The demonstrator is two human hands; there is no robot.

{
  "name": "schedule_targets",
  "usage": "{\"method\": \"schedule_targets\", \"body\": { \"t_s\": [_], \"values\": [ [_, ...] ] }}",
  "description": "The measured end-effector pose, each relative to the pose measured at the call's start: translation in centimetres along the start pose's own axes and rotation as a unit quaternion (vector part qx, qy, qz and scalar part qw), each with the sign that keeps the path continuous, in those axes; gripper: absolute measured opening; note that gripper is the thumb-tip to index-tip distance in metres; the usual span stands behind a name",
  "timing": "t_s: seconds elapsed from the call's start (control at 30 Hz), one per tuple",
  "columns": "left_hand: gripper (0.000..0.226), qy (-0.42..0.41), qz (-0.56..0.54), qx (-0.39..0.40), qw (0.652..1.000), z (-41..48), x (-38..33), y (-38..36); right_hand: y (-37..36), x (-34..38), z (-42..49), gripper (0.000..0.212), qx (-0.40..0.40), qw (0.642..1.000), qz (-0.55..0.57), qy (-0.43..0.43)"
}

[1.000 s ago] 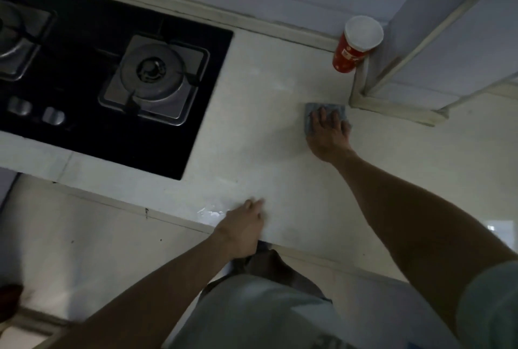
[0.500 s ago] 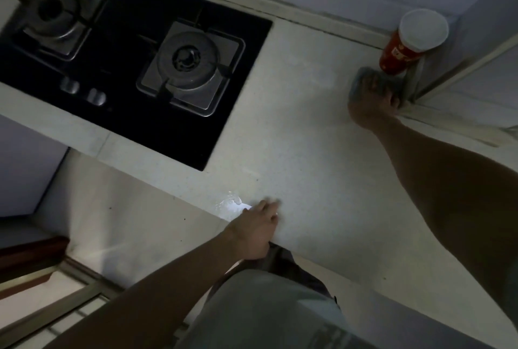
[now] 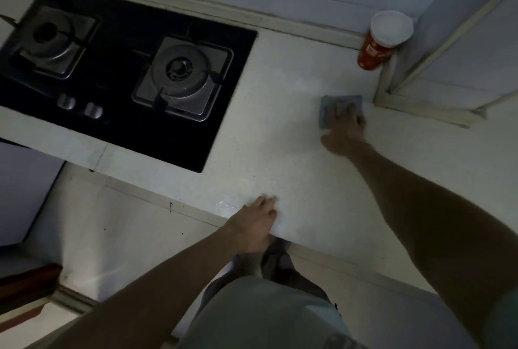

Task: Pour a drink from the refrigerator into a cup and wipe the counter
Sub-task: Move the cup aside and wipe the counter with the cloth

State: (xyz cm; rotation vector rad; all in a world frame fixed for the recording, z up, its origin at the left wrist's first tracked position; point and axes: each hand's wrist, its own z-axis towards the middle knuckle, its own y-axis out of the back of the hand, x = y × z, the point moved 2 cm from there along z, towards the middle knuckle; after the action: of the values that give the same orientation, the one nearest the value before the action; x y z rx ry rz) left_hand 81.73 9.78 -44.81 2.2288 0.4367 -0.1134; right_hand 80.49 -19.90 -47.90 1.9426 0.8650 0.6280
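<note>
Pressing flat with fingers spread, my right hand (image 3: 344, 127) holds one square grey cloth (image 3: 340, 109) against the pale speckled counter (image 3: 280, 138), near the single red paper cup (image 3: 382, 40) standing upright in the back corner. My left hand (image 3: 256, 224) rests open on the counter's front edge. One black glass hob (image 3: 117, 124) carries two round metal burners and two knobs.
</note>
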Motion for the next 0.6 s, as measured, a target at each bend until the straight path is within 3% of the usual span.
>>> {"method": "schedule_targets", "body": {
  "t_s": [0.23, 0.5, 0.6],
  "values": [
    [0.057, -0.016, 0.016, -0.017, 1.0, -0.5, 0.3, -0.7, -4.6, 3.5, -8.1, 0.089, 0.014, 0.997, 0.025, 0.065],
    [0.048, -0.063, -0.043, -0.092, 0.993, -1.2, 2.0, -1.0, -12.5, 9.3, -20.7, 0.083, -0.013, 0.998, 0.056, 0.02],
    [0.045, -0.06, -0.077, -0.129, 0.987, -2.2, 3.9, -1.4, -13.2, 10.3, -22.3, 0.09, -0.048, 0.997, 0.059, -0.005]
  ]
}}
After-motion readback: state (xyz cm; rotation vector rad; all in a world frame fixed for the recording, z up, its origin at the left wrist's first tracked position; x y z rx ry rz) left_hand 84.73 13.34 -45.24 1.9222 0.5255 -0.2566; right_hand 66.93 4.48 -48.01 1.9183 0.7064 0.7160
